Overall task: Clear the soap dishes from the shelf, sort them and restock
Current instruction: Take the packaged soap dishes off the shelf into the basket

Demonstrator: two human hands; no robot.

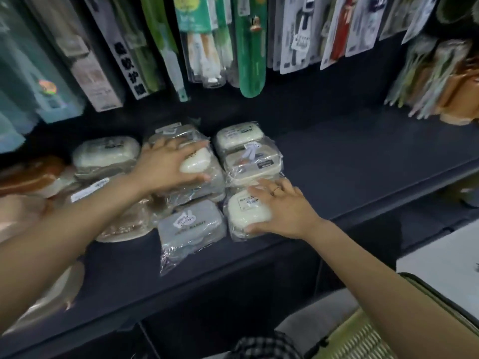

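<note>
Dark shelf (337, 161), centre: wrapped soap dishes in rows and stacks. Left hand (166, 167) grasping a white soap dish (194, 163) atop the middle stack. Right hand (282, 208) curled around a front white soap dish (243, 211), apparently gripping; view blurred. Grey soap dish (190, 224) beside it, untouched.

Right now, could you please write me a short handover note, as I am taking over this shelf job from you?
Left hand: grips a white dish atop the middle stack.
Right hand: fingers curled round the front white dish, at the shelf edge.
Other dishes, all bagged: a grey dish at the front, two cream ones behind the right hand, one to the left, more under the left arm.
Done: the shelf's right half is bare. A green basket waits lower right.
Left: lift these two off, clear the rest, sort, restock.
</note>
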